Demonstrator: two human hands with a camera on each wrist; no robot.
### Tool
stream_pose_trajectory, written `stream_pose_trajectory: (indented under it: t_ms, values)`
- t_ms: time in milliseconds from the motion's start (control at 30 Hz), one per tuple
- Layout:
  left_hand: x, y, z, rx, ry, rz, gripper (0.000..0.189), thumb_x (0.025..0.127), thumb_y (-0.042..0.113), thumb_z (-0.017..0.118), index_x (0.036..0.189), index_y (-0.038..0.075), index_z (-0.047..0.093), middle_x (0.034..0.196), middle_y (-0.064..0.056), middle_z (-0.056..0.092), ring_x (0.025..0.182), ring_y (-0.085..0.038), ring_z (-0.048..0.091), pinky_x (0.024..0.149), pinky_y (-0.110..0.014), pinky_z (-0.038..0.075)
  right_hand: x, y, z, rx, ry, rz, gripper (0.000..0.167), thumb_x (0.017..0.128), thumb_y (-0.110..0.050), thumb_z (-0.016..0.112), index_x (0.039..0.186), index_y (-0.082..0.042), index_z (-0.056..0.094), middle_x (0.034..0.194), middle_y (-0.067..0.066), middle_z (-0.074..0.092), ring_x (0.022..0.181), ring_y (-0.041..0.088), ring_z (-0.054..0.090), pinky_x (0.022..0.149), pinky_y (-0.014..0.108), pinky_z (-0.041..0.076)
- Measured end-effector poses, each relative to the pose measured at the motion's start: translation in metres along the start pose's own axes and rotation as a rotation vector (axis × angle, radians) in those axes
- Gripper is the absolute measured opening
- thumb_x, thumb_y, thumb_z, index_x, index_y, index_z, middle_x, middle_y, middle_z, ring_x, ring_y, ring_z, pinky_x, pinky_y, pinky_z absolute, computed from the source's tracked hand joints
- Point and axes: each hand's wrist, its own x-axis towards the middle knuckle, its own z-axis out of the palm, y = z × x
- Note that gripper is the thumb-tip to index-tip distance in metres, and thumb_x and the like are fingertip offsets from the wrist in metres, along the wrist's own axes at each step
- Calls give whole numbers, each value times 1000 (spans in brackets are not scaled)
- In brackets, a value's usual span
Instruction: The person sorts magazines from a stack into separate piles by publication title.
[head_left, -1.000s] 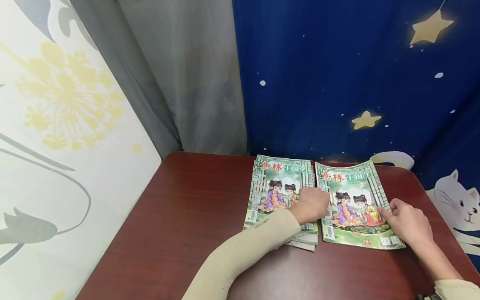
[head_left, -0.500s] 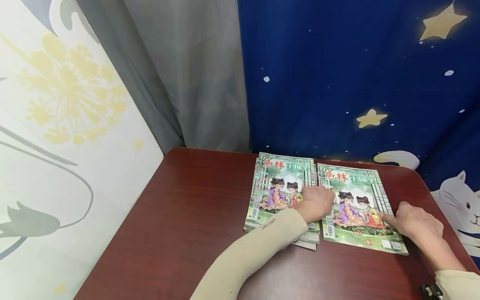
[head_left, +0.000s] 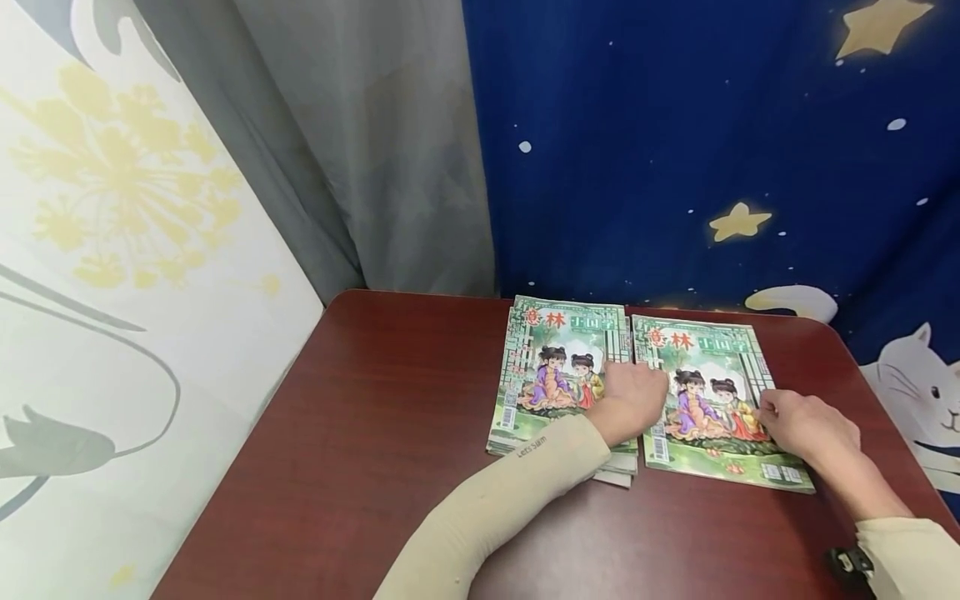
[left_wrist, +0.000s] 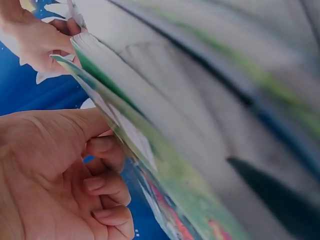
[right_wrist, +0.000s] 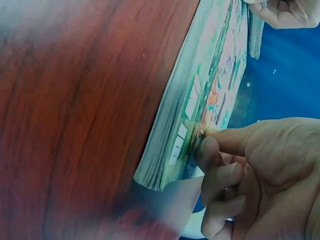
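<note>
"Green-covered magazines (head_left: 562, 333), two piles side by side on the table (head_left: 375, 417). How would they handle?"

"Limp, I'd guess: each copy light, a whole pile with some heft. Glossy paper probably slides on itself, and the corners would crease easily."

"So where to take hold?"

"Opposite long edges, I think, with the thumb on top and enough copies in the pinch that the cover doesn't peel up alone. The left pile (head_left: 551, 371) is uneven, lower copies poking out at the near right corner, so it may slip more."

"And the hands?"

"Right hand (head_left: 810, 425) comes in from the side, wrist low, thumb and forefinger clamped on the right edge of the right pile (head_left: 690, 404), the other fingers curled under."

"The left?"

"Left hand (head_left: 630, 402) reaches across, forearm slanting over the near part of the left pile, knuckles up at the seam between the piles. Its fingers are curled, with the thumb against a magazine edge; whose edge, I can't tell."
</note>
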Motion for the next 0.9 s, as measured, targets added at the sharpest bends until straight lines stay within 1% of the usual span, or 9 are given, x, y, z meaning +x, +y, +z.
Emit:
stream_pose_trajectory:
  t_ms: [100,233,367,467,567,633,700,833,900]
  values:
    - [-3,-1,1,1,25,19,21,103,31,64,86,38,73,91,12,75,79,-10,66,83,-39,53,-1,-3,1,-3,26,8,21,103,-23,57,86,-12,59,73,11,55,72,30,54,58,47,38]
    - [-11,1,4,-5,44,75,18,104,40,63,88,39,73,98,13,76,86,-10,65,84,-39,52,-5,-13,4,-7,78,12,22,102,-25,59,97,-5,64,79,20,61,70,33,56,56,48,40]
    - [-21,-1,4,-101,38,138,24,101,57,63,87,38,70,94,15,73,82,-8,62,65,-32,52,-8,-31,6,13,156,-14,24,102,-30,60,101,-6,68,75,15,63,67,30,57,52,46,39]
    - [-27,-9,0,-218,35,180,26,100,61,64,90,38,71,89,17,71,76,-5,60,55,-26,47,-10,-46,5,40,208,-45,26,101,-35,62,100,-11,70,72,9,64,66,28,58,50,44,38]
    - [-34,-21,-3,-309,62,209,22,100,60,65,99,40,74,90,19,70,77,-1,59,55,-21,44,-12,-58,5,70,246,-71,31,101,-43,64,103,-12,72,72,8,66,66,27,59,49,43,37]
    - [-38,-30,-4,-352,88,216,24,99,61,65,106,40,75,91,19,70,78,0,58,59,-20,43,-13,-64,7,92,266,-93,32,102,-46,64,100,-15,72,72,4,67,66,25,59,49,41,37]
    - [-42,-41,-4,-380,114,223,26,100,60,65,107,38,75,89,20,69,77,1,57,62,-19,43,-14,-71,10,114,296,-125,31,102,-46,64,97,-16,71,69,1,64,64,23,57,49,39,36]
    - [-49,-70,-4,-509,106,197,29,102,56,64,111,32,75,88,18,70,73,1,58,65,-18,45,-15,-82,22,163,374,-213,25,103,-39,65,91,-18,68,60,-5,55,57,16,47,50,34,32]
    - [-52,-88,-4,-583,97,166,31,103,55,63,115,28,75,95,15,74,76,0,61,68,-19,48,-14,-87,26,182,401,-241,25,103,-38,65,90,-17,67,59,-5,52,55,15,44,50,33,31]
